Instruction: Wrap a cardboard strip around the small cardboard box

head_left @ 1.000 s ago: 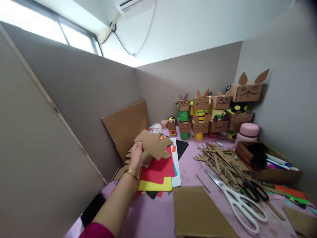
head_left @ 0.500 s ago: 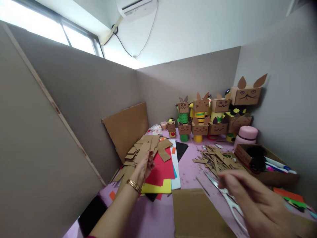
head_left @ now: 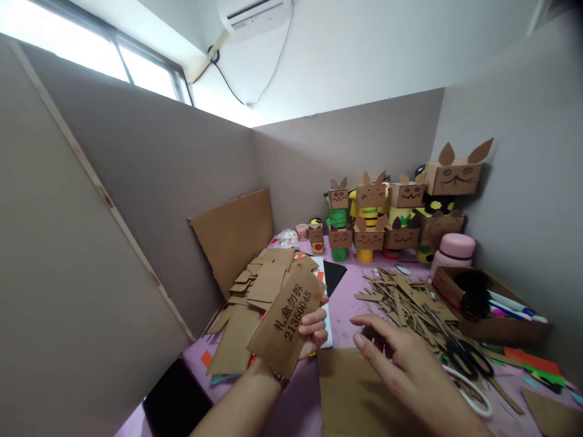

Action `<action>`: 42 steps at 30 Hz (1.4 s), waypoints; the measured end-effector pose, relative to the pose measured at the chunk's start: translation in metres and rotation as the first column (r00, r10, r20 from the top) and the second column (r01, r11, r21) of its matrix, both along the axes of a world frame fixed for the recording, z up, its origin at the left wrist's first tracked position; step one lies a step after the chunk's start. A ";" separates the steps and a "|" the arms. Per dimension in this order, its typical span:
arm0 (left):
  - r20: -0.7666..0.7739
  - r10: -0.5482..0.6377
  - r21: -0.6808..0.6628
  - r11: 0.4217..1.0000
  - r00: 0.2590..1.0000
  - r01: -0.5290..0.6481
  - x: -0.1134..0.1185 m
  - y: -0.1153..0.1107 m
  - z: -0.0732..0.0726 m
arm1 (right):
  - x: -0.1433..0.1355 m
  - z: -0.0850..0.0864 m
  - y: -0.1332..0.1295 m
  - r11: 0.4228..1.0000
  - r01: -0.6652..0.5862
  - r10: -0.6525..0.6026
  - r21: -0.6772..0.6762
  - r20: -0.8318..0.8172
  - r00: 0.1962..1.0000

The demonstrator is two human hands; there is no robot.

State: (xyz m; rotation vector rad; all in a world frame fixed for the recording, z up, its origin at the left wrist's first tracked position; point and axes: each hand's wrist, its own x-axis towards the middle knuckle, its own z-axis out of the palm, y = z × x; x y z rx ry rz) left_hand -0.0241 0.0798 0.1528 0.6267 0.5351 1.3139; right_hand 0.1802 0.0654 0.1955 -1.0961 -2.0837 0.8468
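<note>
My left hand (head_left: pixel 315 331) grips a rectangular cardboard piece (head_left: pixel 283 328), its face printed with black characters and numbers turned toward me. Over the larger cardboard sheet (head_left: pixel 339 388) at the front of the table hovers my right hand (head_left: pixel 410 370), thumb and fingers apart and nothing visible between them. White-handled scissors (head_left: pixel 476 400) lie partly hidden under that hand. Black-handled scissors (head_left: pixel 471 358) rest beside them. Left of the held piece is a pile of cut cardboard pieces (head_left: pixel 234 340), lying over coloured paper that is mostly covered.
Cardboard scraps (head_left: pixel 401 297) are heaped at right, near an open box (head_left: pixel 496 325) with pens. Animal figures with box heads (head_left: pixel 368 237) stand at the back beside a pink flask (head_left: pixel 455 249). A large cardboard panel (head_left: pixel 237 237) leans on the left partition. A dark flat object (head_left: pixel 175 397) lies front left.
My left hand has drawn back and right from the pile, turning the cardboard piece's printed face toward me. My right hand has moved left over the front sheet, and its fingers have spread.
</note>
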 end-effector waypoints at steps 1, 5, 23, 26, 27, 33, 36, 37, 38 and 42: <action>-0.051 0.012 -0.019 1.000 0.999 -0.013 0.000 0.000 0.001 | 0.000 0.000 0.001 1.000 -0.005 0.005 0.001 0.004 1.000; -0.338 0.173 -0.075 0.975 0.925 -0.210 -0.020 0.016 0.003 | 0.002 0.001 0.002 1.000 -0.006 0.006 -0.001 0.016 1.000; -0.734 0.285 0.437 0.893 -0.617 -0.108 -0.047 0.083 -0.015 | 0.004 -0.005 0.009 0.999 0.019 -0.021 0.026 0.068 0.997; -0.690 0.205 0.375 0.922 -0.694 -0.100 -0.027 0.099 -0.040 | 0.009 -0.007 0.012 0.999 0.021 -0.024 0.048 0.072 0.997; -0.681 0.184 0.364 0.925 -0.708 -0.109 -0.026 0.103 -0.045 | 0.011 -0.008 0.014 0.998 0.017 -0.021 0.054 0.071 0.997; -0.728 0.211 0.385 0.913 -0.652 -0.135 -0.036 0.107 -0.041 | 0.016 -0.010 0.020 0.998 0.008 -0.013 0.062 0.069 0.998; -0.779 0.301 0.465 0.866 -0.551 -0.185 -0.044 0.090 -0.024 | 0.015 -0.008 0.018 0.998 0.032 -0.034 0.055 0.046 0.998; -0.793 0.343 0.499 0.840 -0.503 -0.214 -0.047 0.082 -0.018 | 0.015 -0.008 0.018 0.998 0.040 -0.042 0.052 0.035 0.999; -0.803 0.389 0.534 0.806 -0.451 -0.255 -0.050 0.074 -0.011 | 0.014 -0.008 0.018 0.998 0.048 -0.049 0.048 0.022 0.999; -0.815 0.562 0.569 0.727 -0.144 -0.384 -0.053 0.041 0.008 | 0.008 -0.014 0.024 0.969 0.242 -0.235 0.041 -0.141 0.962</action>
